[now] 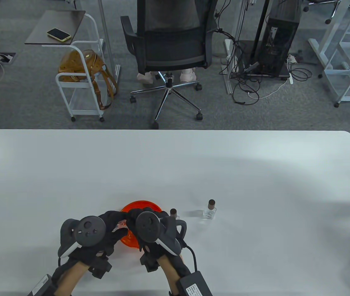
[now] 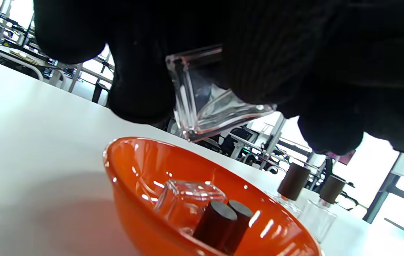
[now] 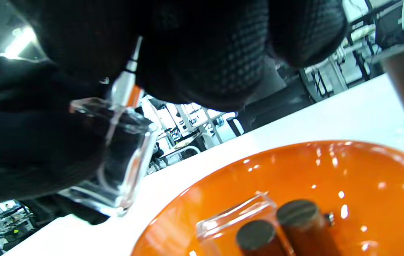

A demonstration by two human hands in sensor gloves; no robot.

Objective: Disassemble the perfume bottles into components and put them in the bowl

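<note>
The left hand [image 1: 101,229] curls its fingers [image 2: 141,92] round a clear glass bottle [image 2: 205,99] and holds it up over the orange bowl [image 1: 141,206] on the white bench [image 1: 255,172]; the bottle is tipped, its flat bottom facing down and left; the right hand [image 1: 148,225] pinches the sprayer [image 3: 123,83] at the bottle's top; in the bowl lie two brown caps [image 2: 223,222] and another clear bottle [image 2: 187,197]; two more capped bottles [image 1: 209,209] stand upright just right of the bowl.
</note>
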